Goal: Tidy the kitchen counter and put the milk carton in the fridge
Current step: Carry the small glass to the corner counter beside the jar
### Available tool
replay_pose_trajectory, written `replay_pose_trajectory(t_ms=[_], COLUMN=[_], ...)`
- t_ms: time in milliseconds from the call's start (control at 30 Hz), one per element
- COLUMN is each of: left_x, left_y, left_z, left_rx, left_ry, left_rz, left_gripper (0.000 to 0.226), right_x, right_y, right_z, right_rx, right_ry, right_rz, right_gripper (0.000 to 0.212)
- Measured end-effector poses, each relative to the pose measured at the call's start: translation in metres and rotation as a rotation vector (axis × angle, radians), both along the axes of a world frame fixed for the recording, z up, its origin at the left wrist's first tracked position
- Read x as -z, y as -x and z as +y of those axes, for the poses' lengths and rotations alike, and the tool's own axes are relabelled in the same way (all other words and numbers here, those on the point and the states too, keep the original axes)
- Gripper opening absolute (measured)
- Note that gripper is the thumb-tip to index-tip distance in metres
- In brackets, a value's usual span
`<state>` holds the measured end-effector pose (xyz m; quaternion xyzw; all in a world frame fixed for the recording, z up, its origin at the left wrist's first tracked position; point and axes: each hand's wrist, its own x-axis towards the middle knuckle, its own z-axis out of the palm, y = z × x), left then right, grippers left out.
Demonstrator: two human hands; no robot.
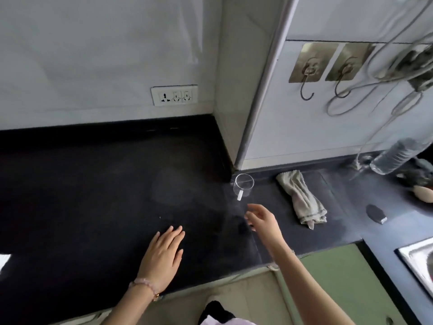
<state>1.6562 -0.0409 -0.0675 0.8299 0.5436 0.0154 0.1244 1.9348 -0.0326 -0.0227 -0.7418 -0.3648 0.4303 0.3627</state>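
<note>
A black counter (93,195) runs along the white wall. A clear glass mug (243,186) with a pale handle stands by the wall corner. My right hand (262,219) hovers just in front of the mug, fingers apart, holding nothing. My left hand (164,252) lies flat, palm down, on the counter near its front edge. No milk carton is in view.
A crumpled grey cloth (302,199) lies right of the mug. Farther right are a dark flat piece (376,214), a clear plastic bottle (396,157) and a steel sink corner (417,261). A socket strip (174,95), wall hooks (307,73) and cables hang behind.
</note>
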Motion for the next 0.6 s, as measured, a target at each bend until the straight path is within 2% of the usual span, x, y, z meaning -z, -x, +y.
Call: replay_pose_trajectory(t_ms=[67, 233, 367, 600], left_x=[0.000, -0.003, -0.004, -0.003], left_y=[-0.001, -0.008, -0.012, -0.012], left_z=[-0.002, -0.005, -0.006, -0.005], left_rx=[-0.023, -0.085, -0.107, -0.105], left_ry=[0.035, 0.077, 0.069, 0.075], left_rz=[-0.005, -0.007, -0.024, -0.009], left_gripper=[0.047, 0.045, 0.045, 0.045], right_x=[-0.001, 0.005, 0.003, 0.000], right_y=[0.003, 0.012, 0.014, 0.010], right_z=[0.022, 0.054, 0.059, 0.046], right_rx=[-0.003, 0.049, 0.097, 0.067], right_ry=[0.010, 0.118, 0.135, -0.003], right_rz=[0.092, 0.338, 0.465, 0.294], right_gripper=[0.024, 0.011, 0.012, 0.028])
